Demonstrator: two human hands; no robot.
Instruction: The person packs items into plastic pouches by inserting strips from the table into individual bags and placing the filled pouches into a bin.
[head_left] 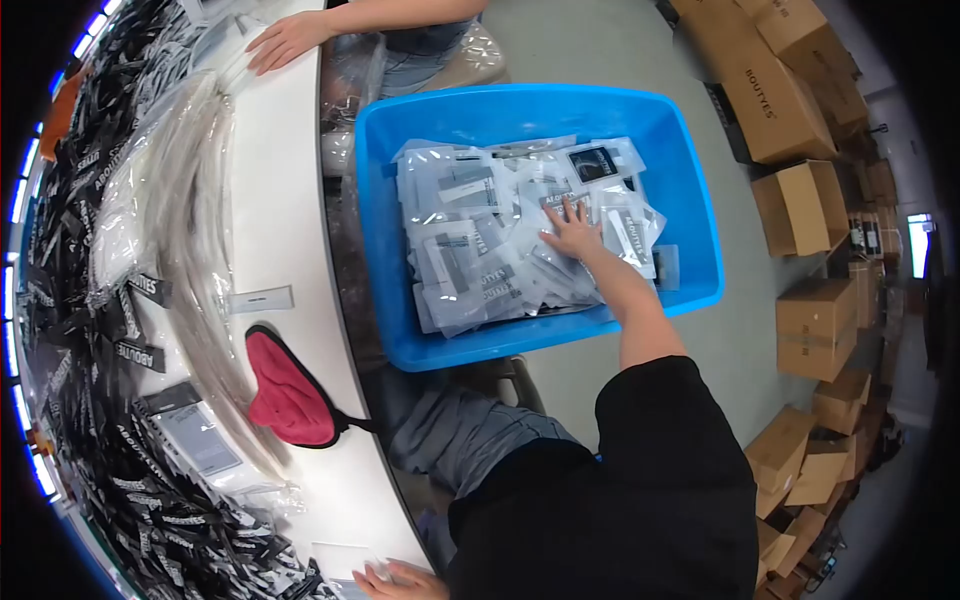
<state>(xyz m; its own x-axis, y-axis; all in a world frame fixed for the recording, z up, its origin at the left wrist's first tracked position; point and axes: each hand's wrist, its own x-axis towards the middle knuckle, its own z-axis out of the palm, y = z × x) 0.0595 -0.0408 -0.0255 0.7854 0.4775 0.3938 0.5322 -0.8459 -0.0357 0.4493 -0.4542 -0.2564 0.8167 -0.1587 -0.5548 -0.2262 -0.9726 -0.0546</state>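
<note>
Clear packets (455, 275) heaped in the blue bin (690, 210). Right hand (574, 237) on the heap, fingers spread, seemingly clasping nothing. Left hand (405, 581) at the white table (283, 190); grip, can't tell. Plenty looks bagged; loose black tags (120, 430) piled there seem left to do.

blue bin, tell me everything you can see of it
The blue bin is a rectangular tub with rounded corners and a smooth rim, plastic by its look. It stands upright, open at the top, beside the white table. Inside lies a loose heap of clear packets, and the right hand reaches in over them, fingers spread. What supports the bin is hidden.
</note>
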